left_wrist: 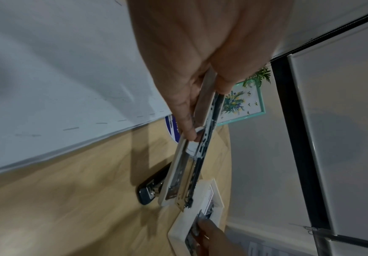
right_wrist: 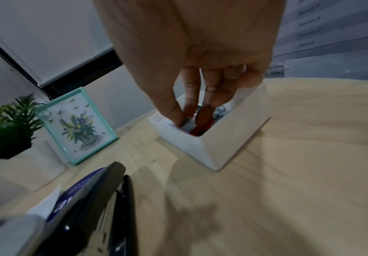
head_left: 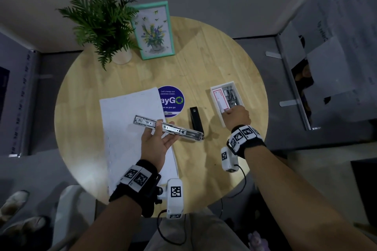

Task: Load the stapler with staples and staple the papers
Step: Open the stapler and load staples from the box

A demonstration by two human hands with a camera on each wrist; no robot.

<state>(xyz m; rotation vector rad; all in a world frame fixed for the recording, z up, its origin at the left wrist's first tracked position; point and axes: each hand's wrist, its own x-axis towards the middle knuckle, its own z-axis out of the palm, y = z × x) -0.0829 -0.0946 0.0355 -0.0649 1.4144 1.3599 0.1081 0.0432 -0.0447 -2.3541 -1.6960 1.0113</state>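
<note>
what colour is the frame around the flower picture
Mint green, or pale teal; the picture frame shows best in the right wrist view.

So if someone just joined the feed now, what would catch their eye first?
Probably the long silver stapler, swung open and held in the left hand above the papers. Next, the right hand dipping its fingers into the white box of staples at the table's right side.

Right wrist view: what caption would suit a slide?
Right hand reaches into the white staple box on the wooden table.
</note>
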